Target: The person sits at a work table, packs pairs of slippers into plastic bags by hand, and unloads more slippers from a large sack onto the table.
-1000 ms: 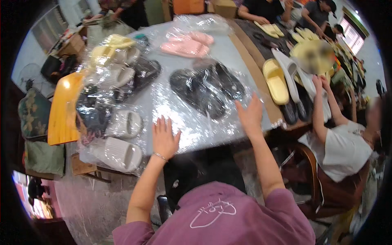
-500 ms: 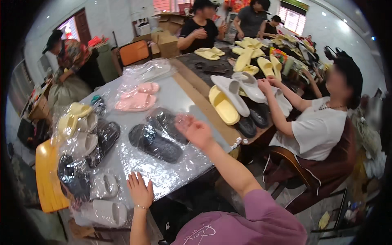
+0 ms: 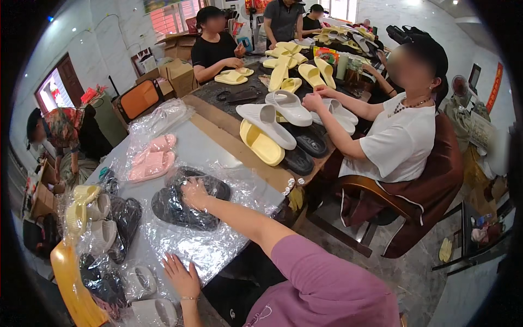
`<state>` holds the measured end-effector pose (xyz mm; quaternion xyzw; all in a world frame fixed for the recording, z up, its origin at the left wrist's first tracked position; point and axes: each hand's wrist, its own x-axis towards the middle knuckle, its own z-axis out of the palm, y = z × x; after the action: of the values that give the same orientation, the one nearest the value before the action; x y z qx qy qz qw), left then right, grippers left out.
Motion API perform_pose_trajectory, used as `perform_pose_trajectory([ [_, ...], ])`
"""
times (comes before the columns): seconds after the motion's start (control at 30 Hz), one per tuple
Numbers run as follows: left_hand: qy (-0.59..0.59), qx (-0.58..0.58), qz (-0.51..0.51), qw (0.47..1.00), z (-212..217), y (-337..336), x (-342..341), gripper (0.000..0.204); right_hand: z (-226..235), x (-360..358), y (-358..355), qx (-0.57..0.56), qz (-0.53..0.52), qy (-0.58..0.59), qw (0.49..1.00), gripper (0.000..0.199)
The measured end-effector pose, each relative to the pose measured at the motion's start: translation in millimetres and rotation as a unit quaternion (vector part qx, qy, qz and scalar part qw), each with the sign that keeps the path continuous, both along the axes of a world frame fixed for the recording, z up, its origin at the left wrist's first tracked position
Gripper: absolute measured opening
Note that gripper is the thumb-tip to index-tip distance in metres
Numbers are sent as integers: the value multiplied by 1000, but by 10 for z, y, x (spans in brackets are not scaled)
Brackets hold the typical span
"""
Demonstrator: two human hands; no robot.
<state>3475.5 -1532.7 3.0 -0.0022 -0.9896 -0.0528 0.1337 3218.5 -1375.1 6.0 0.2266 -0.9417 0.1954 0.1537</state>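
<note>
A pair of black slippers (image 3: 190, 219) lies on the grey table, with clear plastic film (image 3: 182, 240) around and in front of it. My right hand (image 3: 195, 194) reaches over and rests on the pair from above, palm down with fingers extended; film glare partly blurs the fingertips. Near the table's front edge, my left hand (image 3: 182, 278) lies flat with spread fingers, touching the film and holding nothing. Beyond the black pair sit pink slippers (image 3: 152, 168) in clear plastic.
Bagged slippers crowd the table's left side, including light grey ones (image 3: 154, 313), beside a yellow chair (image 3: 73, 289). A co-worker in a white shirt (image 3: 403, 141) sits at right, hands at grey slippers (image 3: 289, 108). Yellow slippers (image 3: 261, 143) and more people are farther back.
My right hand has come down and left, from raised and open beside the black slippers to resting on them. My left hand stays flat. The whole view has shifted.
</note>
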Motion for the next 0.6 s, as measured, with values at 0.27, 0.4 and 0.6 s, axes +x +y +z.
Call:
perform_pose_trajectory([
  [0.27, -61, 67, 23, 996, -107, -219, -18, 59, 386, 299, 352, -130, 235, -38, 963, 45],
  [0.4, -46, 260, 2, 964, -338, -815, -109, 48, 569, 364, 484, -27, 387, -69, 919, 37],
  [0.6, 30, 837, 74, 541, 376, -640, -183, 54, 768, 786, 628, -13, 390, 6, 921, 24],
])
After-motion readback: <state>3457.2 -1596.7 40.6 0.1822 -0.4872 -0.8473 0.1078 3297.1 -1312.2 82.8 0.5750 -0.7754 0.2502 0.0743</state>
